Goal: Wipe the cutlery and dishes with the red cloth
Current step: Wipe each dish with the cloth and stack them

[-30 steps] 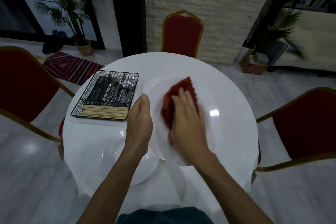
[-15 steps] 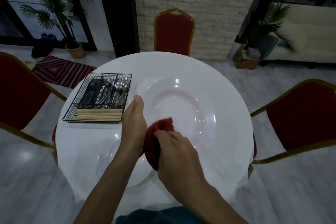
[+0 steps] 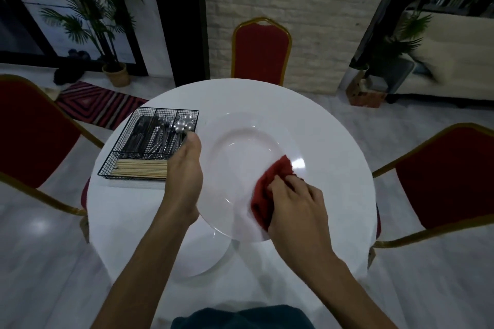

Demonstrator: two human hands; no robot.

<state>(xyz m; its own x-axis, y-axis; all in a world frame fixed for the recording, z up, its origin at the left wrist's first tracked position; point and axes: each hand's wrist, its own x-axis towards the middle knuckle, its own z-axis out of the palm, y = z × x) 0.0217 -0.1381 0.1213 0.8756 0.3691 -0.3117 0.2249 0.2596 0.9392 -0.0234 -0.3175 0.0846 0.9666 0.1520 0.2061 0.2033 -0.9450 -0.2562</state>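
A large white plate [image 3: 240,147] is held tilted above the round white table [image 3: 334,141]. My left hand [image 3: 184,176] grips its left rim, thumb on top. My right hand [image 3: 296,208] presses a crumpled red cloth [image 3: 270,187] against the plate's lower right part. A second white plate [image 3: 203,256] lies flat on the table beneath, partly hidden by the held plate and my left arm. A black wire caddy [image 3: 125,152] at the table's left holds metal cutlery [image 3: 157,133] and wooden chopsticks [image 3: 141,169].
Red chairs with gold frames stand at the left [image 3: 29,136], far side [image 3: 260,51] and right [image 3: 449,179] of the table. A potted palm [image 3: 115,72] and a striped rug [image 3: 91,104] are on the floor at the back left.
My right hand slid the red cloth from the plate's lower left, beside my left hand, across to its lower right. My left hand kept its hold on the rim.
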